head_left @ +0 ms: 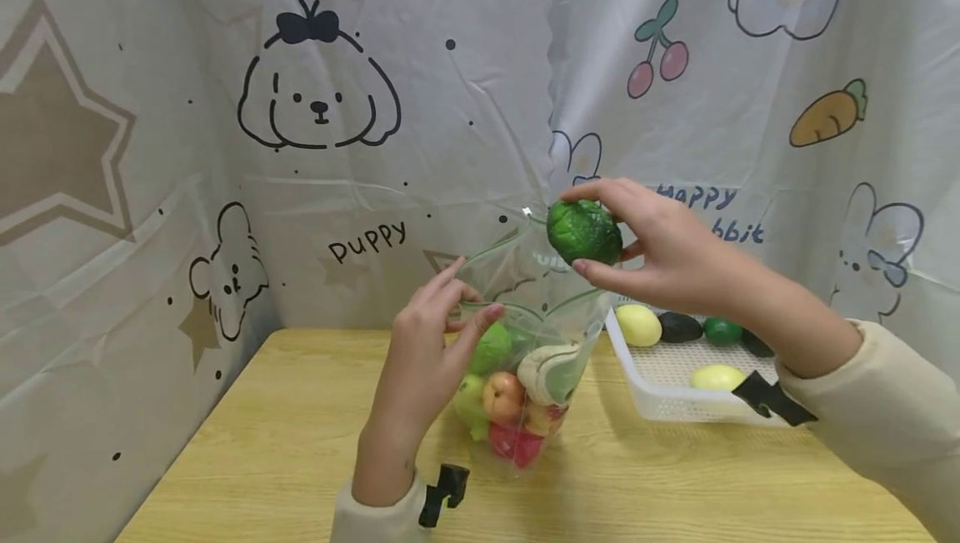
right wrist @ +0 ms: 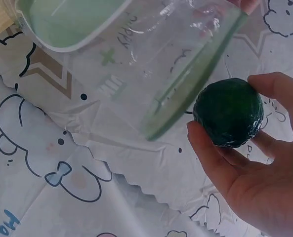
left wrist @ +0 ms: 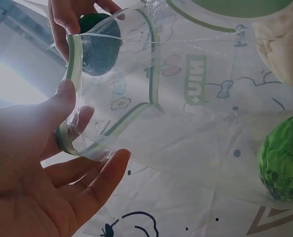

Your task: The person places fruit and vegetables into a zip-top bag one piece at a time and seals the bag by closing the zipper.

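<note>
A clear zip bag (head_left: 555,310) with green zip strips stands upright, its mouth gaping upward. My left hand (head_left: 435,343) grips the left side of that mouth, thumb on one side of the film and fingers on the other. In my right hand (head_left: 652,243) is a dark green, wrinkled round vegetable (head_left: 583,232), held between thumb and fingers. It is right over the bag's mouth; the right wrist view shows the vegetable (right wrist: 229,112) beside the zip strip. Inside the bag lie a bright green wrinkled ball (head_left: 491,349), an orange fruit (head_left: 503,397), a pale item (head_left: 536,372) and red and yellow-green pieces.
A white perforated basket (head_left: 637,389) stands on the right of the wooden table (head_left: 300,426). It holds a yellow fruit (head_left: 638,326), a dark oval one (head_left: 681,327), a green one (head_left: 722,331) and another yellow one (head_left: 717,377). A printed curtain (head_left: 450,110) hangs behind.
</note>
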Available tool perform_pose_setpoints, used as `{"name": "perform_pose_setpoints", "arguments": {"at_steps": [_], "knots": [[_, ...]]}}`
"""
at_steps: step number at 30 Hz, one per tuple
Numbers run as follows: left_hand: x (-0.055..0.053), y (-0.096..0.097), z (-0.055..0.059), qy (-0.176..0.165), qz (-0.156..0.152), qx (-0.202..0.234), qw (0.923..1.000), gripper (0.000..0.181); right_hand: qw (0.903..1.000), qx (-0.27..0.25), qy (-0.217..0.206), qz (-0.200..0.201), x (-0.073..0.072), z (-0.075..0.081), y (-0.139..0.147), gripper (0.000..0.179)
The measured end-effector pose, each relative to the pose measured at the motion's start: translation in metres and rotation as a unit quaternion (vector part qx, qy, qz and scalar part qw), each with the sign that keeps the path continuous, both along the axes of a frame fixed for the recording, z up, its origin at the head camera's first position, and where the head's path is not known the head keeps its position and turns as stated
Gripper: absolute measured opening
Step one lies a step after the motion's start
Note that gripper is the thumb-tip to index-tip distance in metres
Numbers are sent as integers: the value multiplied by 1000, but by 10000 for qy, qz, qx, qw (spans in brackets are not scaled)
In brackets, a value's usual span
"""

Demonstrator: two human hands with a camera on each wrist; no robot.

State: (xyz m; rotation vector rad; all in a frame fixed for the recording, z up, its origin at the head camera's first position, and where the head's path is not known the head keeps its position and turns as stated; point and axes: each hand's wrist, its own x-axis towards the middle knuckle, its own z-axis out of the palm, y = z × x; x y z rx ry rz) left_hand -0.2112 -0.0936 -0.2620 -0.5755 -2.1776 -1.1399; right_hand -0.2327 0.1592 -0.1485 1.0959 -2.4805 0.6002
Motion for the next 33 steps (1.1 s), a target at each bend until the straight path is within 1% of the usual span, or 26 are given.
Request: {"name": "perform_pose_setpoints", "arguments": {"at_steps": [5, 10, 14, 20, 28, 33], "knots": [[1, -1, -1, -72, 42, -19, 10000, 28, 9998, 182, -78, 82, -6, -11, -4, 57], [3, -3, -1, -181, 113, -37, 9998, 25, 9993, 341, -123, 66, -10, -17, -8, 58], [3, -3, -1, -159, 86, -44, 9998, 24, 9991, 413, -125, 17, -11, -19, -8, 59], [1, -2, 0, -124, 35, -58, 9999, 25, 9992, 369, -126, 1, -14, -20, -8, 59], [-1, 0, -1, -27, -11, -35, 10000, 25, 9988, 402, -245, -132, -13, -22, -8, 58], [-1, 0, 0, -13, 3, -26, 10000, 26, 9995, 313, -66, -38, -14, -23, -8, 53]]}}
